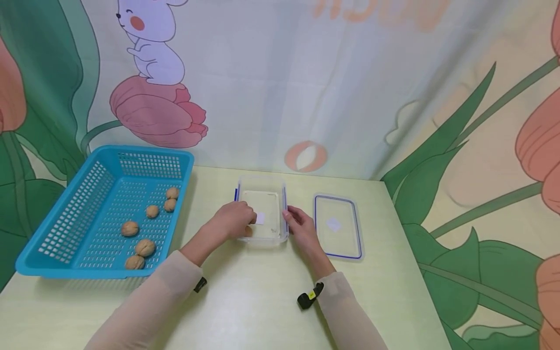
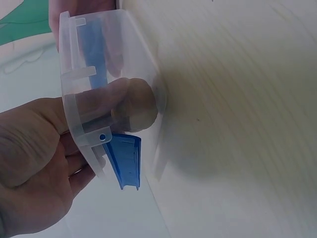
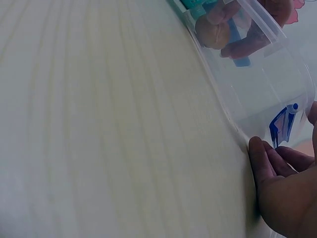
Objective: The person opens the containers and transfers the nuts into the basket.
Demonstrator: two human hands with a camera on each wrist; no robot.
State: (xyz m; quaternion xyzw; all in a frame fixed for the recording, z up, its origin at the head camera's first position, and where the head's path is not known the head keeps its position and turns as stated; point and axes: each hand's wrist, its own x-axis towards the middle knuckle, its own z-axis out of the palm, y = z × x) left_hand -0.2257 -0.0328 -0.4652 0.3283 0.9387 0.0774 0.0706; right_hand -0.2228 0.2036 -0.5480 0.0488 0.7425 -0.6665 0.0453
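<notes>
A clear plastic container [image 1: 269, 204] with blue side clips stands on the table, its lid off. My left hand [image 1: 232, 218] reaches over its left side and grips a walnut [image 2: 141, 104] low inside, close to the container's bottom. Through the clear wall, the right wrist view also shows the fingers around this walnut [image 3: 212, 33]. At the opposite side, my right hand [image 1: 302, 228] holds the container, thumb at the rim and fingers outside by the lower wall. A blue clip [image 3: 284, 124] hangs down just beside those fingers.
On the left stands a blue basket [image 1: 65, 271] with several walnuts [image 1: 145, 248] lying in its right part. The clear lid [image 1: 345, 243] with a blue seal lies flat to the right of the container. A printed curtain [image 1: 262, 97] hangs behind the table.
</notes>
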